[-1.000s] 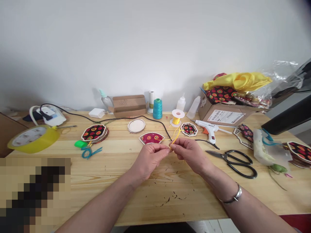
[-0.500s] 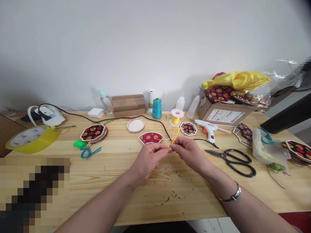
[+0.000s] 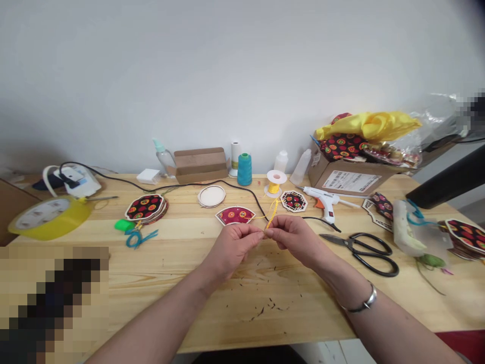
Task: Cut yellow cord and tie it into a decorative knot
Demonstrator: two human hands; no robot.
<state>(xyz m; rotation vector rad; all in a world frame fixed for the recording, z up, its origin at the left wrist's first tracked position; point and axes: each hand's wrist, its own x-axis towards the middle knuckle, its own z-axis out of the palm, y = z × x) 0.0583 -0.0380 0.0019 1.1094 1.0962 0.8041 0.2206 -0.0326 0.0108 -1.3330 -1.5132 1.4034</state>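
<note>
Fingertips of my left hand (image 3: 238, 244) and my right hand (image 3: 295, 236) meet in a pinch at the lower end of a yellow braided cord (image 3: 272, 214). The cord rises from between them, tilted slightly right. Thin yellow strands run from it toward a fan-shaped panel of red patterned fabric (image 3: 235, 216) just beyond my left hand. Behind the cord stands a white spool (image 3: 277, 177) wound with yellow cord. An octagonal fabric panel with a lattice frame (image 3: 294, 201) lies beside it. My fingers hide the cord's lower tip.
Right of my right hand lie black-handled scissors (image 3: 359, 247) and a white glue gun (image 3: 326, 202). A cardboard box (image 3: 344, 179) stands behind. Teal thread (image 3: 244, 170), a black cable (image 3: 189, 184) and yellow tape (image 3: 53, 217) sit farther left.
My right hand has shifted very slightly, and the braided cord's upper end has tipped a little to the left. My left hand stays almost still; both keep their pinch.
</note>
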